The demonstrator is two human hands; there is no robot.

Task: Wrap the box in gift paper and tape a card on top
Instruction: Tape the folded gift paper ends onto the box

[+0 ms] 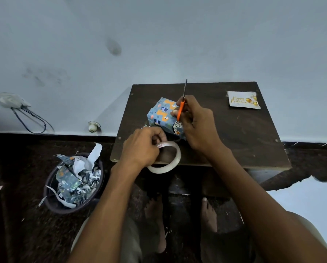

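L hand (141,147) grips tape (166,157) just in front of box (163,116); R hand (195,122) holds scissors (182,105) over box. Card (243,100) right of box. Pull strip taut, snip clean, w/o nicking paper.

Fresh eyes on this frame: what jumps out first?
The wrapped box in bright blue and orange paper, at the middle of the dark table. The right hand holds orange scissors over it, while the left hand grips a tape roll at the near edge. The birthday card lies apart at the far right corner.
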